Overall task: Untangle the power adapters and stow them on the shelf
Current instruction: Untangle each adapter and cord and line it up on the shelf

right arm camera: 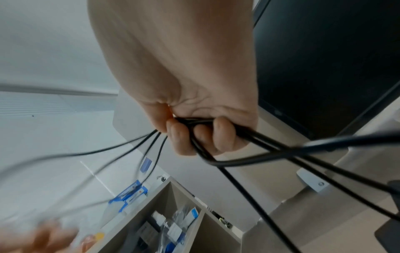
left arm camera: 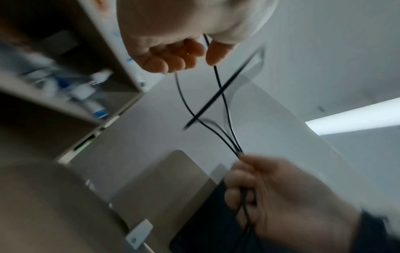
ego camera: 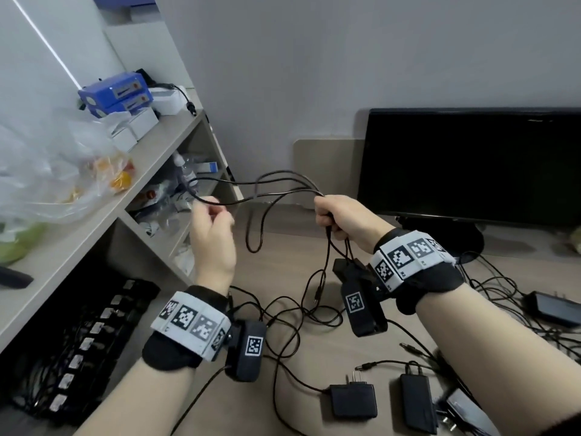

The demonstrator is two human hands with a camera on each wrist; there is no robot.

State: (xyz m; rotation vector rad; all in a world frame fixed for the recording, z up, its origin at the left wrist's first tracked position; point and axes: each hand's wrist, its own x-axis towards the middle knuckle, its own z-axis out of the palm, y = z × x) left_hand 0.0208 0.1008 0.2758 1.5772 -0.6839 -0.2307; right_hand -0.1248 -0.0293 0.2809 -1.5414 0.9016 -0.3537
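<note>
Right hand point(ego camera: 341, 220) was fisted tight round a bunch of black cords point(ego camera: 283, 187), several strands gathered in the curled fingers point(right arm camera: 194, 137); judging by that, it served as the anchor while the other hand sorted. Left hand point(ego camera: 212, 237) was raised opposite, fingers half curled, with one strand running between thumb and fingertips point(left arm camera: 171, 59); the view there was motion-blurred, so I'd say it pinched that strand lightly, but how firmly I cannot tell. Between the hands the cords spread into loose loops in the air, one loop hanging down toward the desk point(ego camera: 283, 247), which probably kept the crossings visible and slack enough to pull through. Below the right fist the strands dropped to the desk, where they ran into more tangled cord. Two adapters point(ego camera: 353, 401) lay flat near the front edge of the desk, side by side but apart, and another adapter point(ego camera: 553, 306) lay off to the right among more cable. None were on the shelf point(ego camera: 141, 171) yet. The shelf stood just left of the left hand, its top already carrying boxes point(ego camera: 116, 92) and a plastic bag point(ego camera: 53, 158), its cubbies cluttered, so stowing room looked limited. The monitor point(ego camera: 471, 165) sat close behind the right hand, which left the open air between shelf and monitor as the main working room.
</note>
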